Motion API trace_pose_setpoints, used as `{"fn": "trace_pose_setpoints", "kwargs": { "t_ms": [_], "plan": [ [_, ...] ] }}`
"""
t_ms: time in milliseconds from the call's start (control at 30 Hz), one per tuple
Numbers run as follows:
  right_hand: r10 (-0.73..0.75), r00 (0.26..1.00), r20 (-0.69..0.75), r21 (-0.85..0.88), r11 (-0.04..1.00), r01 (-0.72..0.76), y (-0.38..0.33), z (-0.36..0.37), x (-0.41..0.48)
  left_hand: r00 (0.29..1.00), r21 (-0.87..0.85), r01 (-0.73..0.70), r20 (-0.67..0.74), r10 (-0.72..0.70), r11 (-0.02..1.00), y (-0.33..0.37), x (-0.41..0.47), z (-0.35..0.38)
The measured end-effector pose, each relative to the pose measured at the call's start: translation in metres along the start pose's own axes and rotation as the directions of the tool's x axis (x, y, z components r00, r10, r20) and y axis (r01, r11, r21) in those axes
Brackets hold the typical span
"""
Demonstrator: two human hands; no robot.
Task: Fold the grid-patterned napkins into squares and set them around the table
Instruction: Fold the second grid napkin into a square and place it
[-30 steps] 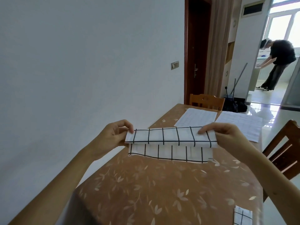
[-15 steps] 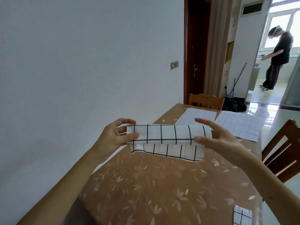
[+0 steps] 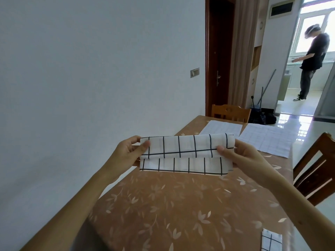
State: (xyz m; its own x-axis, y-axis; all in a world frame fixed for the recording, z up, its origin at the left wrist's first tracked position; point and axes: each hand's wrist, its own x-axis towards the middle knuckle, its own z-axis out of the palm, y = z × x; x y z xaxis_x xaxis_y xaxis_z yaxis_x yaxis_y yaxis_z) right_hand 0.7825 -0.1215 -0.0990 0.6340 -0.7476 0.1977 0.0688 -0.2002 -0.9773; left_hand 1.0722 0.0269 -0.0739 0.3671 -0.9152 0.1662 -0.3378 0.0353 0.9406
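Head view, the only one. Both my hands are up over the table, which wears a brown cloth printed with pale leaves. Between them, a grid-patterned napkin, folded into a long horizontal strip; upper layer doubled over toward me, a lower layer hanging just under it with its bottom edge free. Left hand pinches the strip's left end: thumb on the near face, fingers curled behind. Right hand pinches the right end the same way, thumb tip pressed on the front near the dark grid line, fingers wrapped round the back. Strip runs nearly level, taut between the two grips. Whether its lower edge touches the cloth I cannot tell. Far end of the table: a flat napkin spread open, and just right of it a second flat napkin, also open, the two close but apart. Near right corner: a small folded napkin, partly cut off by the frame edge. A wooden chair at the far end, another chair on the right side. Plain wall on the left, dark door beyond. Far right, a person stands in a bright room by a window.
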Motion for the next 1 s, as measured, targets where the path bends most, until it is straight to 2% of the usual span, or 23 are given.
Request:
{"fn": "trace_pose_setpoints", "kwargs": {
  "t_ms": [200,367,467,533,600,667,767,833,900,933,967,1000],
  "plan": [
    [-0.063,0.998,-0.017,-0.030,0.998,0.062,0.003,-0.005,0.001,0.989,-0.008,0.002,0.150,-0.001,1.000,0.000,0.000,-0.007],
    [-0.091,0.996,-0.009,0.004,0.996,0.091,0.004,-0.012,0.000,0.993,0.040,-0.027,0.117,0.022,0.999,0.002,0.000,-0.011],
    [-0.123,0.992,-0.002,-0.029,0.992,0.123,0.000,-0.014,-0.002,0.986,-0.081,0.006,0.164,0.007,0.997,0.001,-0.001,-0.013],
    [-0.162,0.987,0.012,-0.068,0.984,0.162,0.000,-0.016,-0.002,0.957,-0.189,0.084,0.288,-0.027,0.978,-0.002,-0.001,-0.020],
    [-0.195,0.980,0.028,-0.074,0.978,0.197,0.002,-0.018,-0.001,0.883,-0.259,0.202,0.465,-0.061,0.945,-0.003,-0.002,-0.025],
    [-0.222,0.974,0.038,-0.075,0.972,0.224,0.003,-0.018,0.000,0.813,-0.274,0.304,0.574,-0.099,0.912,-0.001,-0.005,-0.023],
    [-0.237,0.969,0.066,-0.098,0.965,0.243,0.001,-0.015,0.000,0.803,-0.353,0.380,0.585,-0.116,0.855,0.003,-0.005,-0.010],
    [-0.217,0.974,0.073,-0.090,0.971,0.223,-0.001,-0.014,0.000,0.761,-0.425,0.492,0.634,-0.137,0.760,0.006,-0.004,-0.005],
    [-0.191,0.978,0.078,-0.051,0.979,0.195,-0.002,-0.016,0.000,0.716,-0.522,0.568,0.695,-0.069,0.637,0.007,-0.005,-0.003],
    [-0.184,0.979,0.092,-0.035,0.982,0.188,-0.002,-0.017,0.000,0.721,-0.556,0.591,0.689,-0.075,0.584,0.010,-0.006,-0.001],
    [-0.187,0.976,0.111,-0.026,0.981,0.191,-0.001,-0.019,-0.001,0.735,-0.569,0.594,0.671,-0.096,0.569,0.008,-0.006,0.000],
    [-0.194,0.973,0.129,-0.016,0.980,0.197,-0.001,-0.020,-0.002,0.743,-0.524,0.575,0.655,-0.133,0.628,0.006,-0.004,0.001]
  ]
}}
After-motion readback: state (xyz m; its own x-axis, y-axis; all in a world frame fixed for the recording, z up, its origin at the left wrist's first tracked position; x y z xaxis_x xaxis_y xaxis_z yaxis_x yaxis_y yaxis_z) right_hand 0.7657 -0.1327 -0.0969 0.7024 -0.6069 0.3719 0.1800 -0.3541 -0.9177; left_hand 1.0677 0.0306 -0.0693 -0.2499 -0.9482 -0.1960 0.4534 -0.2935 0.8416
